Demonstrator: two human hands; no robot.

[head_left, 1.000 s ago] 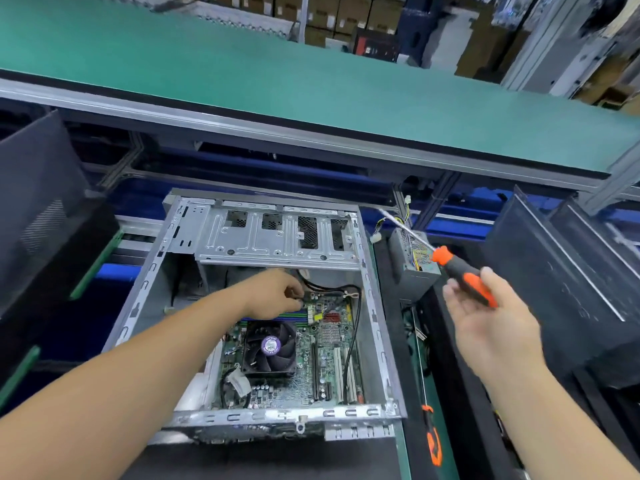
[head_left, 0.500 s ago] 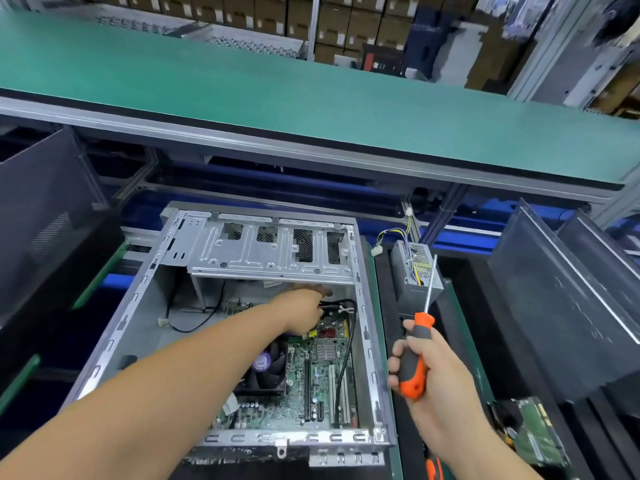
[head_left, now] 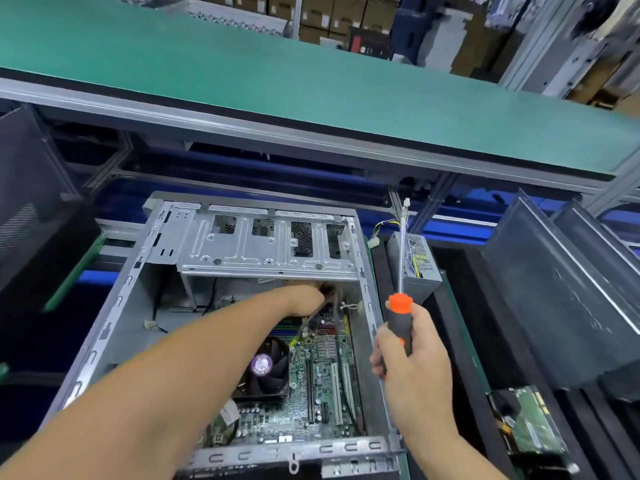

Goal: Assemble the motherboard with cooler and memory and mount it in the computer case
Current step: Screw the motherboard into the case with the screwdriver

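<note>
**Open case on the bench, board seated inside, screwdriver raised at the right**

Far left: a dark mesh side panel (head_left: 31, 216) stands tilted at the frame edge, well apart from the work.

Centre-left: the computer case (head_left: 114, 306) lies on its side with the open face up. A silver drive cage (head_left: 266, 244) spans its far end. The motherboard (head_left: 322, 386) sits flat on the case floor in the near right part of the interior. The cooler (head_left: 266, 367), a black fan with a purple hub label, is mounted on the board's left part. Memory sticks (head_left: 285, 328) show as green strips just beyond the cooler, partly hidden by the forearm.

The left hand (head_left: 304, 299) reaches across the interior to the far right corner, just under the edge of the drive cage. Its fingers are hidden by the cage lip and blurred; whether they grip anything cannot be told. Dark cables (head_left: 313, 318) run beneath the hand.

Right of the case: the right hand (head_left: 412, 368) is closed round the screwdriver (head_left: 400, 317), grey and orange handle, shaft pointing up and away, tip clear of the case.

Behind the shaft a grey power supply (head_left: 417, 268) stands beside the case wall, coloured wires trailing from its top.

Far right: a hard drive (head_left: 530, 427), circuit side up, lies near the bottom corner, with dark panels (head_left: 554, 289) leaning beyond it.
</note>
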